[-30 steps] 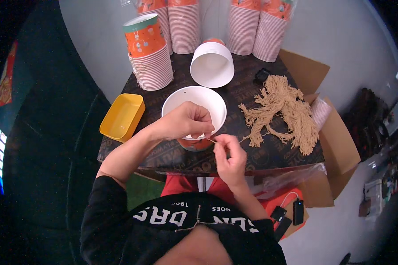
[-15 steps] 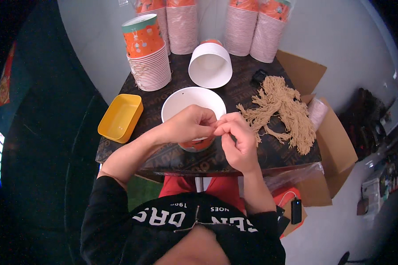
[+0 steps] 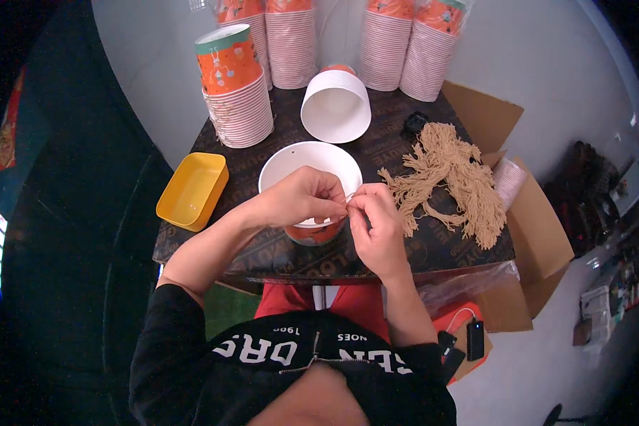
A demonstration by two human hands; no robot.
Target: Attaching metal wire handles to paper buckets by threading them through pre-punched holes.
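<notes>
An upright paper bucket (image 3: 278,170), white inside with an orange printed outside, stands at the table's near middle. A small dark hole shows near its far left rim. My left hand (image 3: 311,196) is over its near right rim, thumb and fingers pinched on a thin cord (image 3: 348,199). Fingertip to fingertip with it, my right hand (image 3: 376,216) pinches the same cord just outside the rim. The fingers hide most of the cord, and whether it passes through the bucket wall cannot be seen. To the right lies a loose bundle of tan cords (image 3: 451,181).
A yellow plastic tub (image 3: 192,190) sits at the left. Behind it rises a stack of orange buckets (image 3: 236,96). Another bucket (image 3: 336,110) lies tipped beyond the upright one. Wrapped stacks (image 3: 291,50) line the wall. An open cardboard box (image 3: 539,234) stands beside the table's right edge.
My right hand has turned and shifted slightly left and down, its fingers drawn closer together. My left hand stays nearly in place at the rim, and the bucket has not visibly moved.
</notes>
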